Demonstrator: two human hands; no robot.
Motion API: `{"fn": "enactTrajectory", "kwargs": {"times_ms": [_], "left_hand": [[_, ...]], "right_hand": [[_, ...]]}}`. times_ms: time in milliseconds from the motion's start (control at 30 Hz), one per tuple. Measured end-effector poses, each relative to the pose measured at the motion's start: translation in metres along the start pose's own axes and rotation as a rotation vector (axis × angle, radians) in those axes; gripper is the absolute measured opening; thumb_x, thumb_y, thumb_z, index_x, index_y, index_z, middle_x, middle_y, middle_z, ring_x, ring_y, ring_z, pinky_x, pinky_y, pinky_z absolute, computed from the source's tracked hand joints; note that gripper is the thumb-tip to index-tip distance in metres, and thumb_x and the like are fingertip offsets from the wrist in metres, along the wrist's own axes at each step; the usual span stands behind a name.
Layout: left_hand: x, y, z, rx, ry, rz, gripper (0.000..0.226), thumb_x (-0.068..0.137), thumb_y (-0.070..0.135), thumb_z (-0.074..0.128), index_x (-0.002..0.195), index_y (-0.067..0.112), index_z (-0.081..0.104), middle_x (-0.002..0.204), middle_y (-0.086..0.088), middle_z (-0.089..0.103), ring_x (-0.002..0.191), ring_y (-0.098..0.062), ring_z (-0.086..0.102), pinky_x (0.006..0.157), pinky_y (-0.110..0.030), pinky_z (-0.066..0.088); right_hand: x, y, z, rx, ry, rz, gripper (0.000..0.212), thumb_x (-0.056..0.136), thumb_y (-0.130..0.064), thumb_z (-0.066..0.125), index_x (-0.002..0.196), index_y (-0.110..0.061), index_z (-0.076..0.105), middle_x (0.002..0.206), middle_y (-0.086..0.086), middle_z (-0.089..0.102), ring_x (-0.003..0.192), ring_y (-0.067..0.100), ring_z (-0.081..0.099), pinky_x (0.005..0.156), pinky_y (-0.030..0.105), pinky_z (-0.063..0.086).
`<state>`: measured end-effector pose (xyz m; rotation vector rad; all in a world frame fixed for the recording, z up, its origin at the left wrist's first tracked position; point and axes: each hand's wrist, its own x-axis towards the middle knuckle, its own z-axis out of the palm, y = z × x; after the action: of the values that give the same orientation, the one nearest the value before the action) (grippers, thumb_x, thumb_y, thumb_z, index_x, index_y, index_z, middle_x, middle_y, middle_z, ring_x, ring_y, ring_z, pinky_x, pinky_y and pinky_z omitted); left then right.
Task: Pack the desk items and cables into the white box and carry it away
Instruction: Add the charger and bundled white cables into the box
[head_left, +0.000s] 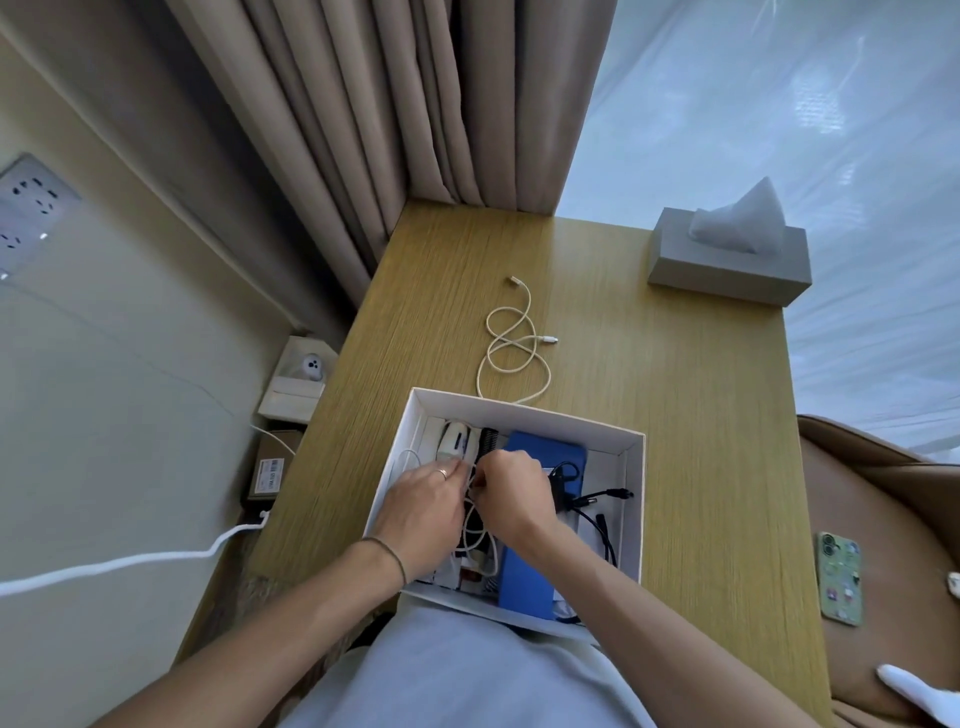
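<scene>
A person looks down at a wooden desk (675, 415). An open white box (631, 499) sits at the desk's near edge, against the person's body. Both hands are inside it. The left hand (421, 514) and the right hand (511, 493) meet over the box's left half, fingers curled, each pinching a thin white cable (475, 525) that loops down between them. Also in the box are a blue rectangular case (530, 566) lying along its middle, black cables (597, 506) at its right side, a black comb (488, 439) and a small white device (454, 439) near its far left corner. A second white cable (511, 345) lies loosely coiled on the desk just beyond the box's far wall. A grey tissue box (727, 265) stands at the desk's far right corner. A phone (839, 577) lies on a brown seat off the desk's right edge.
</scene>
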<state>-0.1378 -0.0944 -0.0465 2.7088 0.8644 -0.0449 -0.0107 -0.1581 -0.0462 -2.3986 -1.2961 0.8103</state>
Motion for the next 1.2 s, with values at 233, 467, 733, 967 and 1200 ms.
{"fn": "enactTrajectory", "kwargs": {"times_ms": [233, 467, 733, 967, 1200], "left_hand": [[0.018, -0.006, -0.026, 0.003, 0.110, 0.084, 0.036, 0.090, 0.012, 0.055, 0.124, 0.011, 0.066, 0.118, -0.003, 0.068, 0.109, -0.023, 0.062, 0.095, -0.039, 0.050], [0.070, -0.016, -0.061, -0.234, 0.237, 0.030, 0.025, 0.093, 0.013, 0.055, 0.113, 0.019, 0.069, 0.110, 0.008, 0.067, 0.099, -0.013, 0.060, 0.077, -0.030, 0.053], [0.166, -0.038, -0.064, -0.301, 0.084, -0.056, 0.023, 0.094, 0.018, 0.050, 0.106, 0.020, 0.070, 0.103, 0.005, 0.067, 0.090, -0.014, 0.063, 0.074, -0.032, 0.054], [0.237, -0.053, -0.020, -0.099, -0.120, -0.047, 0.024, 0.092, 0.019, 0.050, 0.112, 0.020, 0.064, 0.107, -0.001, 0.061, 0.103, -0.022, 0.059, 0.078, -0.036, 0.052], [0.278, -0.043, 0.005, 0.093, -0.195, 0.009, 0.028, 0.090, 0.018, 0.055, 0.118, 0.017, 0.057, 0.122, -0.008, 0.056, 0.112, -0.027, 0.054, 0.083, -0.039, 0.051]], "right_hand": [[0.012, -0.006, -0.025, 0.077, 0.029, -0.058, 0.022, 0.090, -0.011, 0.051, 0.074, -0.010, 0.066, 0.070, 0.009, 0.068, 0.063, 0.031, 0.061, 0.052, 0.033, 0.047], [0.044, -0.004, -0.084, 0.239, 0.176, 0.000, 0.023, 0.092, -0.016, 0.057, 0.101, -0.019, 0.078, 0.088, -0.001, 0.077, 0.073, 0.019, 0.068, 0.066, 0.030, 0.053], [0.087, 0.020, -0.112, 0.248, 0.132, 0.214, 0.028, 0.093, -0.015, 0.052, 0.110, -0.023, 0.072, 0.087, 0.000, 0.076, 0.050, 0.012, 0.055, 0.048, 0.022, 0.044], [0.100, 0.023, -0.112, 0.272, 0.101, 0.300, 0.027, 0.093, -0.017, 0.055, 0.114, -0.022, 0.071, 0.096, 0.001, 0.075, 0.085, 0.024, 0.073, 0.076, 0.040, 0.060], [0.092, 0.023, -0.107, 0.320, 0.110, 0.328, 0.025, 0.097, -0.021, 0.056, 0.118, -0.022, 0.070, 0.112, -0.001, 0.073, 0.086, 0.007, 0.067, 0.070, 0.021, 0.053]]}}
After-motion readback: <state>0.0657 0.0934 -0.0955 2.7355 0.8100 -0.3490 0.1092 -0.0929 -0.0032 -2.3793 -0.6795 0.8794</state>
